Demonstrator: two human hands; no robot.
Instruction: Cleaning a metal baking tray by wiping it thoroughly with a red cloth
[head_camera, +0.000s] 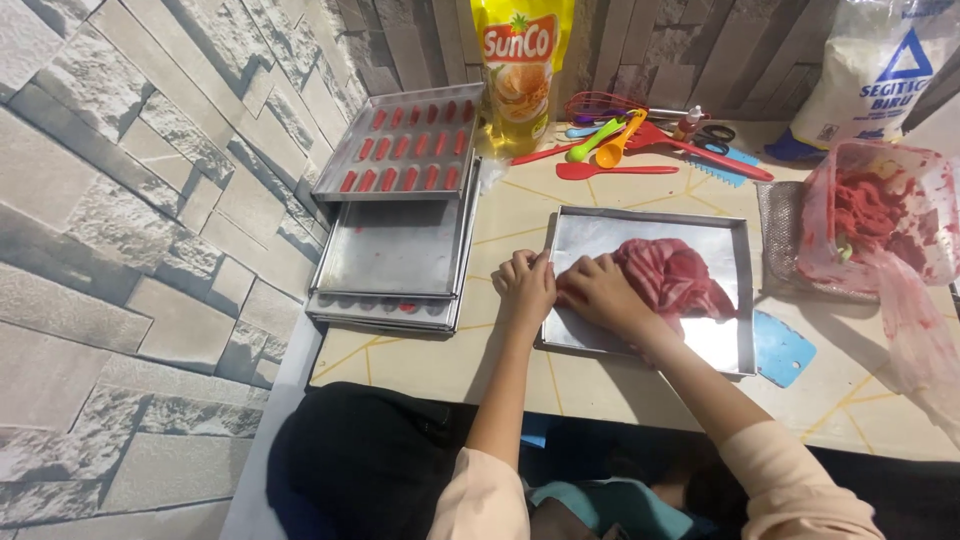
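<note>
A square metal tray (610, 232) lies on the table in front of me with a lump of red-and-white marbled dough (675, 280) in it. My right hand (600, 293) rests inside the tray at the dough's left edge, fingers curled, touching the dough. At the tray's left rim sits my left hand (525, 285), fingers bent, close against the right hand. Whether a small piece of dough is pinched between the hands is hidden.
Stacked baking trays (395, 250) lie at the left; the top far one (405, 145) holds rows of small red dough pieces. A blue scraper (782, 350), a plastic bag of red dough (875, 215), an oil pouch (520, 70), coloured spoons and spatulas (615, 150) and a flour bag (875, 70) surround the tray.
</note>
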